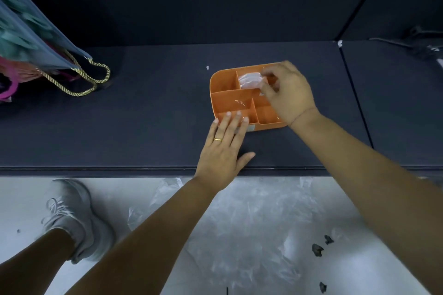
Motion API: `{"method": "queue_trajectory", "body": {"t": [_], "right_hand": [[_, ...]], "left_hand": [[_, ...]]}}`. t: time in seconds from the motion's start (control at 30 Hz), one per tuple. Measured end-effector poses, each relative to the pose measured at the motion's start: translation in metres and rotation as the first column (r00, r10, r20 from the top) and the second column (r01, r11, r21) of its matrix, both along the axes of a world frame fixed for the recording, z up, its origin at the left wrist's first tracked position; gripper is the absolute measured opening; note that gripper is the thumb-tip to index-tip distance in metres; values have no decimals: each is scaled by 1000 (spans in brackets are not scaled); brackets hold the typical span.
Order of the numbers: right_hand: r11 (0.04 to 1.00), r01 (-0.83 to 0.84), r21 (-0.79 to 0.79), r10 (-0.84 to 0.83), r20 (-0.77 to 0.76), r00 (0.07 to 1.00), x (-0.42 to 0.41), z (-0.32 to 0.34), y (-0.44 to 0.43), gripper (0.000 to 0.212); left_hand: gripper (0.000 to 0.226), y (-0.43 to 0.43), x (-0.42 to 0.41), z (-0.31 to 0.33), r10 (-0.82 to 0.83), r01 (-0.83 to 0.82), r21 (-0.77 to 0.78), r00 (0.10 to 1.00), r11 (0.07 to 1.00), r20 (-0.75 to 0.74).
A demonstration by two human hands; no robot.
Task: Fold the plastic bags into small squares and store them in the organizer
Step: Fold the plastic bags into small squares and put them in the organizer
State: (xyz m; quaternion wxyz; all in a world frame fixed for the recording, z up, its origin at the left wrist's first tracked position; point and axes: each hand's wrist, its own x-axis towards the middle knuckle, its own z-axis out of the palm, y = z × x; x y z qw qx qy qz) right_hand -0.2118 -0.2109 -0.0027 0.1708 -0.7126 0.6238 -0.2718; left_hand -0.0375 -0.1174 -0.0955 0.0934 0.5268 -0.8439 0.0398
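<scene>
While the left hand [224, 148] rests flat against the organizer [224, 84], the right hand [287, 93] pinches a folded bag [249, 80] into a far compartment; storing step, release seems due.

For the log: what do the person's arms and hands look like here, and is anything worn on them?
Both forearms are bare, with no sleeves in view and no gloves. The left hand wears a plain gold ring on one finger. The right hand has a thin cord round its wrist. No watch or other markings show.
</scene>
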Motion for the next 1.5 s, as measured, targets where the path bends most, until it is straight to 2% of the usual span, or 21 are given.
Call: {"method": "queue_trajectory", "body": {"t": [0.1, 0.2, 0.27, 0.3, 0.33, 0.43, 0.47, 0.53, 0.6, 0.67, 0.77, 0.87, 0.93, 1.07, 1.2, 1.23, 1.27, 1.33, 1.43, 1.5], "right_hand": [[982, 178, -63, -164, 184, 969, -9, -22, 76, 7], [921, 389, -14, -374, 248, 894, -14, -65, 155, 16], [899, 432, 70, -438, 178, 881, -12, -94, 193, 21], [896, 424, 132, -439, 108, 892, -9, -106, 207, 20], [887, 415, 201, -426, 14, 905, -7, -116, 215, 28], [811, 400, 427, -339, -215, 916, -8, -134, 221, 80], [785, 398, 475, -318, -242, 917, -10, -137, 218, 90], [746, 396, 535, -316, -239, 918, -14, -143, 213, 98], [718, 390, 576, -344, -194, 919, -17, -151, 210, 94], [731, 379, 567, -374, -131, 918, -19, -157, 207, 80], [745, 424, 515, -437, -103, 893, -22, -159, 202, 51], [788, 471, 397, -464, -121, 878, -23, -160, 198, 23], [812, 468, 348, -459, -114, 881, -25, -161, 196, 16], [795, 472, 382, -470, -105, 877, -26, -155, 189, 25], [699, 476, 534, -565, 6, 825, -21, -139, 182, 6], [697, 489, 524, -585, 21, 810, -21, -138, 183, 6], [656, 504, 562, -643, 67, 763, -20, -132, 183, 14], [639, 494, 590, -697, 173, 696, -18, -122, 188, 24], [574, 422, 702, -753, 249, 610, -18, -119, 193, 26], [531, 363, 765, -811, 335, 479, -20, -113, 198, 29]], "left_hand": [[71, -7, -1, 0, 5, -5, -10, 1000, 1000, -2], [71, -18, -4, 1, 26, -27, 15, 1000, 1000, 17], [72, -29, -6, 3, 41, -43, 41, 998, 998, 57], [73, -35, -6, 4, 45, -49, 54, 996, 997, 77], [74, -41, -5, 6, 46, -52, 65, 995, 997, 91], [76, -63, -1, 11, 42, -56, 111, 991, 992, 130], [76, -71, 1, 11, 43, -61, 124, 989, 990, 144], [76, -88, 4, 12, 51, -72, 128, 986, 989, 160], [77, -105, 4, 13, 59, -81, 125, 983, 989, 173], [77, -121, 3, 13, 68, -91, 129, 983, 987, 173], [77, -146, 2, 16, 58, -81, 149, 986, 985, 154], [77, -169, 4, 20, 26, -52, 165, 987, 985, 159], [77, -180, 6, 22, 13, -42, 171, 986, 984, 166], [77, -180, 8, 27, 31, -64, 162, 979, 985, 200], [76, -119, 7, 17, 87, -103, 245, 993, 964, 77], [76, -96, 8, 11, 98, -106, 284, 994, 953, 42], [77, -70, 10, 5, 112, -113, 313, 993, 943, 19], [82, -23, 18, -5, 170, -160, 341, 986, 926, 3], [89, 27, 32, -11, 285, -287, 367, 957, 885, 61], [89, 43, 39, -10, 333, -342, 395, 938, 853, 93]]}}
